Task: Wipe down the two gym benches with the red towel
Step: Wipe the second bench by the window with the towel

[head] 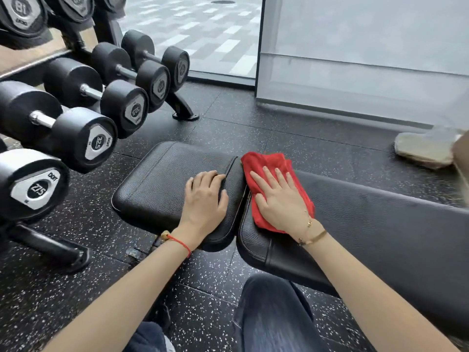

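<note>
A black padded gym bench lies across the middle of the head view, with a short seat pad [157, 184] on the left and a long back pad [368, 219] running to the right. The red towel [269, 163] is spread on the back pad's left end, beside the gap between the pads. My right hand [279, 201] presses flat on the towel, fingers apart. My left hand [205, 196] rests on the seat pad, its fingertips curled over the pad's right edge at the gap. Only this one bench shows.
A dumbbell rack [76, 115] with several black dumbbells stands close on the left, its foot [50, 247] on the speckled rubber floor [208, 301]. A glass wall [355, 59] is behind. A flat stone [426, 148] lies at the far right. My knees [274, 316] are below the bench.
</note>
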Available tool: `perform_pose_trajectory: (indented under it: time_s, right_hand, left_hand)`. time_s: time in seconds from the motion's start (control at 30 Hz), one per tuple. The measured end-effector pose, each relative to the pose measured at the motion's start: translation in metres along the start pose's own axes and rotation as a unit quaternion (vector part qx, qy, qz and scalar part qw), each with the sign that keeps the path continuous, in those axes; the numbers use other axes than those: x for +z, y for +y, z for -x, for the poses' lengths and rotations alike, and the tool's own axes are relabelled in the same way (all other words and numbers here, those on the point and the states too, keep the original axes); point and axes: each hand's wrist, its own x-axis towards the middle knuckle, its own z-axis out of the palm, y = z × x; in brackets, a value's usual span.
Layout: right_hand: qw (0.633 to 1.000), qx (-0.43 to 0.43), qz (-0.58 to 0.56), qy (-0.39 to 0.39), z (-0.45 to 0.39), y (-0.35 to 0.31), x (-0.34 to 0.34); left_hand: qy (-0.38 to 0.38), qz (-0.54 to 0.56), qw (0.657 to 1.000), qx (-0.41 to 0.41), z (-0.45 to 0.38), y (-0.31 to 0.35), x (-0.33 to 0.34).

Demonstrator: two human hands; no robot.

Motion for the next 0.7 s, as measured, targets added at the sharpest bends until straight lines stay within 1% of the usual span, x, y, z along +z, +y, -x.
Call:
perform_pose_trajectory:
  time_s: [0.07,0.13,0.2,0.27,0.33,0.4,0.47,0.57,0.63,0.7]
  right_hand:
    - [1.000,-0.020,-0.005,0.015,0.036,0.004,0.005]
    - [1.000,-0.021,-0.020,0.007,0.055,0.014,0.006]
    - [1.000,-0.005,-0.021,-0.001,0.045,0.026,0.003]
    - [0.999,0.034,-0.018,0.005,0.020,0.033,0.000]
    - [0.997,0.079,-0.019,-0.004,-0.005,0.033,-0.007]
    - [0.996,0.093,-0.012,-0.004,-0.010,0.028,-0.008]
    - [0.997,0.080,-0.015,0.005,0.007,0.023,-0.006]
    - [0.999,0.033,-0.027,0.028,0.055,0.019,0.001]
    - [0.999,0.027,-0.021,0.026,0.072,0.023,0.003]
    - [0.999,0.040,0.000,0.023,0.062,0.032,0.002]
  left_hand:
    - [0.008,-0.004,1.000,0.002,0.001,0.000,0.002]
    - [0.016,-0.001,1.000,0.000,0.001,0.000,0.003]
    - [0.018,0.001,1.000,-0.002,0.002,0.001,0.004]
    - [0.017,0.001,1.000,-0.002,0.002,0.001,0.004]
    - [0.017,0.002,1.000,-0.002,0.003,0.002,0.004]
    - [0.015,0.004,1.000,-0.002,0.003,0.002,0.004]
    - [0.016,0.004,1.000,-0.001,0.004,0.002,0.003]
    - [0.019,0.000,1.000,0.002,0.004,0.001,0.003]
    - [0.020,0.002,1.000,0.002,0.004,0.000,0.004]
    - [0.019,0.002,1.000,0.002,0.004,0.001,0.003]
